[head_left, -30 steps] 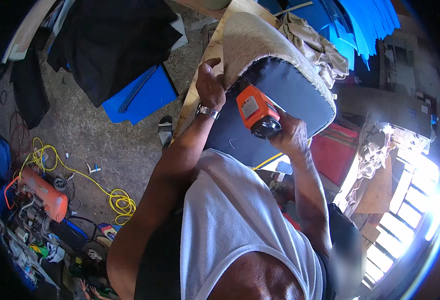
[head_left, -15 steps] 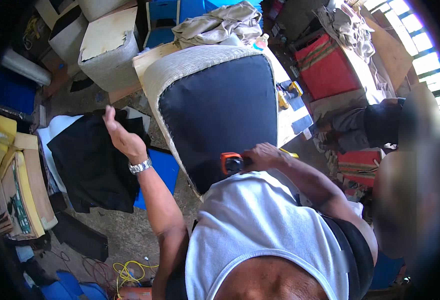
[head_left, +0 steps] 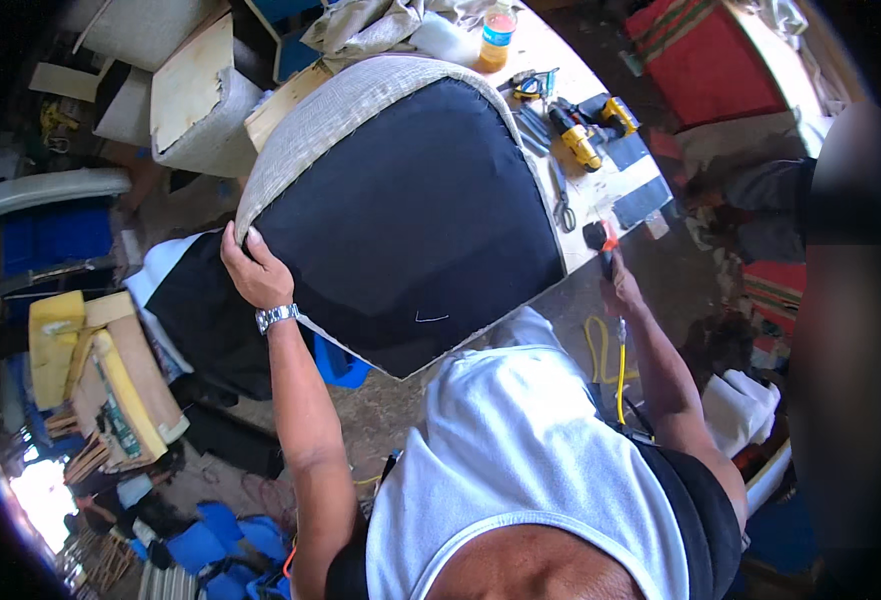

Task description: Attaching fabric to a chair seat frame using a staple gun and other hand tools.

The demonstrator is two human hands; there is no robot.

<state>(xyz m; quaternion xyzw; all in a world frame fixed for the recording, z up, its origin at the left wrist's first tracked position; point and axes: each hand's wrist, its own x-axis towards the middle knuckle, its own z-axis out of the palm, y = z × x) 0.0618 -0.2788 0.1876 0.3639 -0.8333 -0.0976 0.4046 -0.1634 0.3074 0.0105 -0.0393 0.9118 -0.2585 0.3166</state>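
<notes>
An upholstered seat point(head_left: 390, 220) lies underside up, with black cloth across its bottom and grey woven fabric round its sides. My left hand point(head_left: 258, 275), with a metal watch at its wrist, is closed round the seat's left edge. Beyond the seat's right corner, my right hand point(head_left: 622, 288) grips an orange and black air staple gun point(head_left: 603, 237). The gun is apart from the seat and slightly blurred. From below that hand a yellow hose point(head_left: 621, 370) hangs down. A thin white bent line marks the black cloth near its front edge.
On the white tabletop point(head_left: 590, 190) right of the seat lie scissors point(head_left: 562, 200) and yellow-black power drills point(head_left: 575, 140). A bottle of orange liquid point(head_left: 496, 42) stands behind. Another person point(head_left: 770, 205) is at the right. Foam and wood pieces point(head_left: 110, 370) lie on the left.
My left hand has come from the air onto the seat's left edge. The staple gun in my right hand has moved off the black cloth to the right. The view has shifted.
</notes>
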